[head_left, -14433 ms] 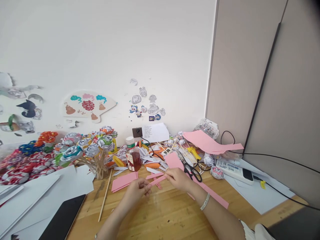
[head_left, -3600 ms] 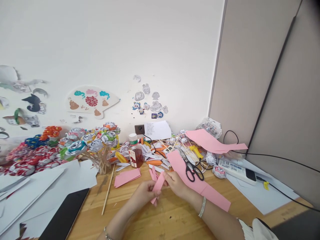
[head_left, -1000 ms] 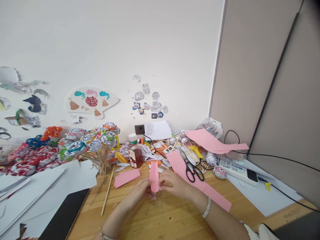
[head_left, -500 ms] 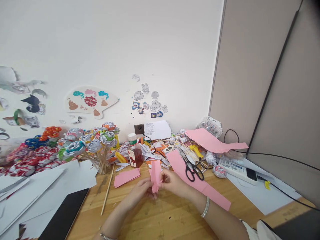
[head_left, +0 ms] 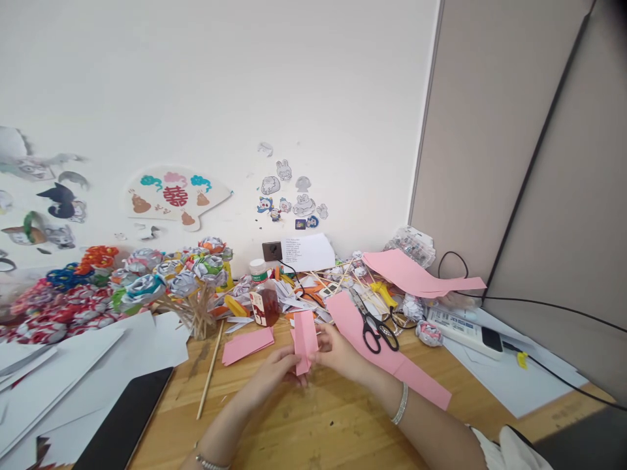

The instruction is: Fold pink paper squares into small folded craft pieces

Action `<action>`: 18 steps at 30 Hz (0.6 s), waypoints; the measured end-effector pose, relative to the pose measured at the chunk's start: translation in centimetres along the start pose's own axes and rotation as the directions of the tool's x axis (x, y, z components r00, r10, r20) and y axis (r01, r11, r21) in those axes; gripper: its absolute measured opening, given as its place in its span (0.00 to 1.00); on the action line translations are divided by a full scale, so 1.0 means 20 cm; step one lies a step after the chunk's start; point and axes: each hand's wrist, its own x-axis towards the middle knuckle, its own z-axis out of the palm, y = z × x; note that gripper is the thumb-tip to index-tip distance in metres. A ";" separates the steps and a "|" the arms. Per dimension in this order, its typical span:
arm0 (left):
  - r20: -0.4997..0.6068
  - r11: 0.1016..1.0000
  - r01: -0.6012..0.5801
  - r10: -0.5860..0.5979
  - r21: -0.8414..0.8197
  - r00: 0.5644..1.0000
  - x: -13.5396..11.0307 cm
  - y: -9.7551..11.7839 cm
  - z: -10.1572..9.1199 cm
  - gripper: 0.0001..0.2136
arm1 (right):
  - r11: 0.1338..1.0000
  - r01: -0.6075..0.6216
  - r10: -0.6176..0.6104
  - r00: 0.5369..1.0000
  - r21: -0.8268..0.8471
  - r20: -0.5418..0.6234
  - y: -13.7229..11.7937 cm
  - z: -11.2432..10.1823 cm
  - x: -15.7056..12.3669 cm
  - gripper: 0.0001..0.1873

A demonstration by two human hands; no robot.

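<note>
Both my hands meet over the wooden desk (head_left: 313,424), pinching one folded pink paper piece (head_left: 304,336) that stands upright between them. My left hand (head_left: 274,369) grips its lower edge from the left. My right hand (head_left: 337,352) pinches its right side, a silver bracelet on that wrist. Just left of the hands lies a small stack of pink paper slips (head_left: 247,344). A long pink paper sheet (head_left: 392,359) runs under my right forearm, with black scissors (head_left: 375,329) resting on it.
Paper roses on wooden sticks (head_left: 186,287) crowd the back left. A small bottle with red liquid (head_left: 262,303) stands behind the hands. A loose wooden stick (head_left: 209,372), white sheets (head_left: 73,372), a black tablet (head_left: 122,424), a remote (head_left: 463,329) and cables lie around.
The pink piece went from a flat strip held level to a folded piece held upright. Over the last second my fingers shifted slightly on it; the view drifted a little.
</note>
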 end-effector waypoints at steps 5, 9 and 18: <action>0.027 1.000 0.013 -0.014 0.021 1.000 -0.01 0.02 0.01 0.08 | 0.998 -0.024 0.026 0.999 -0.062 0.035 -0.01 -0.01 0.00 0.13; 0.096 0.999 0.028 -0.031 0.040 0.995 -0.01 0.00 0.00 0.09 | 0.996 -0.079 0.079 0.997 -0.044 -0.004 -0.04 0.00 0.00 0.11; 0.094 0.997 -0.003 -0.004 0.081 0.996 0.02 -0.08 -0.02 0.14 | 0.996 -0.070 0.070 0.998 -0.056 0.005 -0.01 0.00 0.01 0.08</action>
